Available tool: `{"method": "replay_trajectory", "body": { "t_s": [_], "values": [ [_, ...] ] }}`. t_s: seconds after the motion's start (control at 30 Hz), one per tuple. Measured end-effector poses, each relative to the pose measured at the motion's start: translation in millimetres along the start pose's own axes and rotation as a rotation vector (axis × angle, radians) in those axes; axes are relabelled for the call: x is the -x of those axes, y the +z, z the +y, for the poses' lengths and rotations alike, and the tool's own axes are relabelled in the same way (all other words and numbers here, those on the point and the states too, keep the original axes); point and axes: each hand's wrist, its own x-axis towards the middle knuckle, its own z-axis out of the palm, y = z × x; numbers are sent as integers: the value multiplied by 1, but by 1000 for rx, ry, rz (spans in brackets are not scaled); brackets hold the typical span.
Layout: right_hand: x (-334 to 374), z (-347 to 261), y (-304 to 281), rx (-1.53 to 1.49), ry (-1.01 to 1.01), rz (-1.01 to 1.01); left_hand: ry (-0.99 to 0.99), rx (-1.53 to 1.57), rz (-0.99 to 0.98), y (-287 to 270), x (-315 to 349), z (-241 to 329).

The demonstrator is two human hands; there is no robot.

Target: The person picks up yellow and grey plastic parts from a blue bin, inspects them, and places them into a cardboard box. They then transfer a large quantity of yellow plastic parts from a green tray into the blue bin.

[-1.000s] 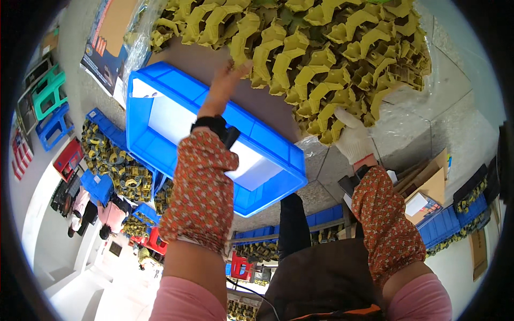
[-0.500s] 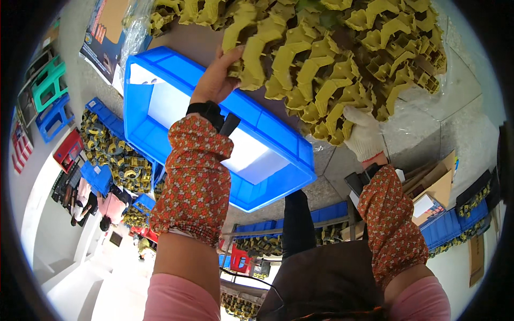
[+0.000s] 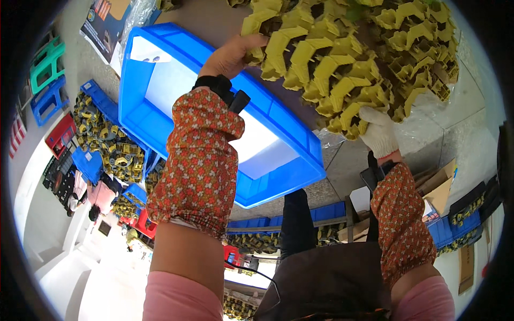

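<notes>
A row of olive-yellow moulded plastic parts, nested into one another, lies between my two hands. My bare left hand closes its fingers on the row's left end. At the right end, my right hand in a white knitted glove is wrapped around the last parts. More of the same yellow parts are piled behind the row. An open blue plastic crate stands just below my left hand, tilted in view, with a white sheet on its bottom.
Clear plastic film and a printed cardboard box are at the far left. Green stools and crates of yellow parts stand beyond. Cardboard leans at the right. Two people work in the left background.
Both hands have shifted right with the row of yellow parts held between them. More brown surface shows at the upper left, where yellow parts were before.
</notes>
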Motion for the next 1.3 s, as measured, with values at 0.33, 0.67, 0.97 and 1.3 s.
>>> {"method": "replay_trajectory", "body": {
  "t_s": [0.33, 0.67, 0.97, 1.3],
  "values": [
    [73, 4, -20, 265, -66, -2, 166, -1, 16, 42, 84, 23],
    [180, 55, 44, 826, -14, 16, 119, 262, 297, 9, 296, -12],
    [102, 240, 131, 143, 528, -126, -164, -272, 359, -114, 281, -57],
    [84, 226, 158, 1187, 160, 133, -3, -1144, 377, -88, 194, -74]
  ]
}}
